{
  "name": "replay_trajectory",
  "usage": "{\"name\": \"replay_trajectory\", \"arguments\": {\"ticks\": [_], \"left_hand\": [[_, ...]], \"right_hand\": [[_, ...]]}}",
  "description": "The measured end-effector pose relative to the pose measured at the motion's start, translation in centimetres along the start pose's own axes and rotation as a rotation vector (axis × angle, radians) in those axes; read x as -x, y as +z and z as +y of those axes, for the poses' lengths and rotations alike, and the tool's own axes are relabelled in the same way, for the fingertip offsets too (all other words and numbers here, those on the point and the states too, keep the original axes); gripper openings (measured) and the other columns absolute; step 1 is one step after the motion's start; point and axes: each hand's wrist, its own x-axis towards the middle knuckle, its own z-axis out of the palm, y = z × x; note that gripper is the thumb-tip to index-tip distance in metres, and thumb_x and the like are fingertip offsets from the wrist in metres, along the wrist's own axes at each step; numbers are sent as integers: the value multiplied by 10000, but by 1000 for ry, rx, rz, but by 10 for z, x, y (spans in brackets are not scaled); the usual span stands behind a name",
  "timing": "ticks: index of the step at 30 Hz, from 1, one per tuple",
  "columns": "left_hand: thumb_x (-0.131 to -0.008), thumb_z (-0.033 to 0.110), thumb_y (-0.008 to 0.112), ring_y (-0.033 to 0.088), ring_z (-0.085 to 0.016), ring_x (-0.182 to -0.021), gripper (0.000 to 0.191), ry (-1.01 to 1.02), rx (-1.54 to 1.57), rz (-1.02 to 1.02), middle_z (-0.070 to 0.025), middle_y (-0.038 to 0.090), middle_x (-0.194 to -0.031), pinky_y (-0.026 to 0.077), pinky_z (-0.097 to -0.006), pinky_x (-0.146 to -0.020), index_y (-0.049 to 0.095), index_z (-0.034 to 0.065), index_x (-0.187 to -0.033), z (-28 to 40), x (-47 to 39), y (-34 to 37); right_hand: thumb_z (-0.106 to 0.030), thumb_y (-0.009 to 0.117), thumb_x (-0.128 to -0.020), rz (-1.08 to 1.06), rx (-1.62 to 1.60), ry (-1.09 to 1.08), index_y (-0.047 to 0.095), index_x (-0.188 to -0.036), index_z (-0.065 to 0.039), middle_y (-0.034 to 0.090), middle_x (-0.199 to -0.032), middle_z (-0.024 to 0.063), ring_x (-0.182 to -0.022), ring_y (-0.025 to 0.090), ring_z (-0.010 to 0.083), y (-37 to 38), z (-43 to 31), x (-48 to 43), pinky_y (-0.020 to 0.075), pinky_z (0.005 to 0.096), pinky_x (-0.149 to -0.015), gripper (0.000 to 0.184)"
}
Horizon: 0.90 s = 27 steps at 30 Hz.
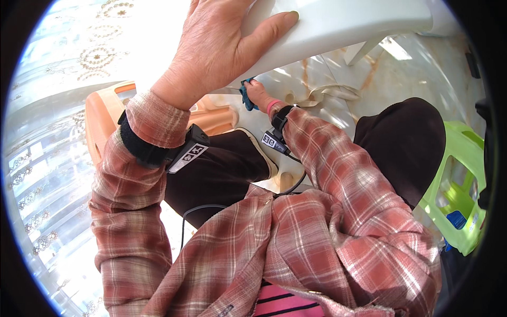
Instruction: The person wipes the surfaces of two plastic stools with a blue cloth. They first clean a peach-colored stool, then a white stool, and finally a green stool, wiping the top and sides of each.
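My left hand (214,47) lies against a piece of white plastic furniture (336,27), a stool or small table. Its thumb is spread along the smooth surface, and its fingertips run out past the top of the view. Lower down, under the white edge, my right hand (259,95) has a crumpled teal cloth (246,97) between its fingers. Whether the cloth touches the furniture's underside or a leg cannot be made out. Both wrists carry black straps with small dark devices (189,149) bearing printed codes.
A peach-orange plastic stool (101,119) stands at left beside a sheer embroidered curtain (47,178). To the right is a lime-green plastic stool (447,198). A pale strap (336,90) lies on the marble-look tile floor (420,79). Black cables (198,208) cross near my lap.
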Motion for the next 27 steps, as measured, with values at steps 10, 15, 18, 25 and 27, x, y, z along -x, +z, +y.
{"name": "replay_trajectory", "arguments": {"ticks": [10, 15, 18, 25, 27], "left_hand": [[-857, 419, 600, 311, -470, -1282, 621, -28, 3, 30, -325, 354, -1364, 270, -496, -1049, 479, -4, -1296, -24, 0, 9], [-854, 474, 555, 321, -407, -1299, 584, -33, -34, 88, -255, 393, -1370, 230, -490, -1073, 512, 95, -1296, -23, 2, 9], [-859, 472, 547, 294, -402, -1323, 587, -75, -7, 57, -248, 373, -1392, 203, -488, -1090, 504, 96, -1308, -20, 2, 7], [-877, 482, 510, 286, -371, -1338, 580, -74, -36, 62, -218, 365, -1412, 188, -465, -1102, 493, 110, -1322, -26, 5, 6], [-881, 490, 499, 283, -362, -1342, 583, -78, -47, 61, -208, 362, -1419, 185, -462, -1105, 486, 116, -1329, -28, 6, 6]], "right_hand": [[-155, 477, -906, 51, -112, -71, 582, -923, 0, 602, -754, 138, -621, 568, 249, 21, -32, 21, 442, 335, -577, 188], [-140, 491, -910, -48, -168, -138, 598, -1038, 4, 648, -862, 93, -780, 596, 192, 30, -109, 72, 455, 306, -738, 220], [-159, 490, -935, -151, -421, -100, 618, -1029, -19, 630, -850, 13, -755, 576, 109, 31, -143, 98, 459, 259, -701, 212], [-229, 463, -954, -244, -859, -424, 557, -1143, -71, 635, -1003, 50, -899, 631, 163, -27, -186, 118, 522, 303, -762, 264], [-267, 433, -958, -316, -1324, -112, 550, -1141, -68, 636, -1012, 64, -954, 625, 195, -45, -194, 120, 513, 338, -837, 295]]}}
